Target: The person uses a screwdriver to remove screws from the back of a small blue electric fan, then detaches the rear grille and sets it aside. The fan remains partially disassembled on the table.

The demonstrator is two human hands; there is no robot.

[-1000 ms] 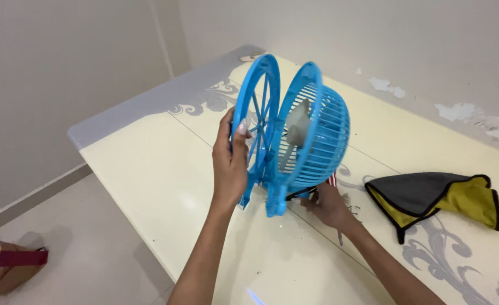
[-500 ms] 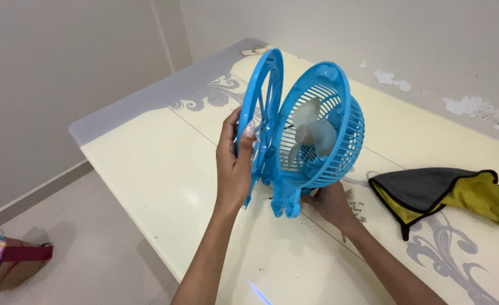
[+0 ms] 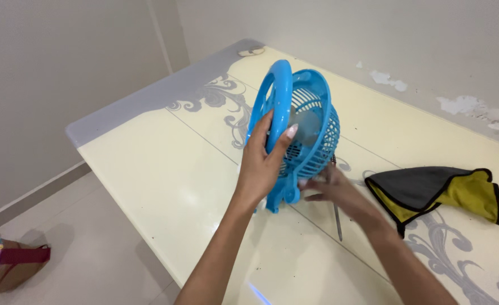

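A small blue table fan (image 3: 313, 127) stands tilted on the cream table (image 3: 165, 169). Its loose front ring (image 3: 276, 90) sits against the cage, on the side nearer me. My left hand (image 3: 261, 165) grips that ring at its lower edge, thumb across the front. My right hand (image 3: 335, 189) is low behind the fan's blue base (image 3: 283, 197), fingers spread and fingertips touching it. A thin metal tool (image 3: 337, 221) lies on the table under my right wrist.
A grey and yellow cloth (image 3: 438, 189) lies crumpled on the table to the right. The table's left edge drops to a tiled floor, where a brown bag (image 3: 4, 265) sits at the lower left. A wall runs close behind the table.
The fan has swung round so its cage faces away to the right, and the ring now sits closer to the cage. My right hand's fingers have loosened from the base and spread.
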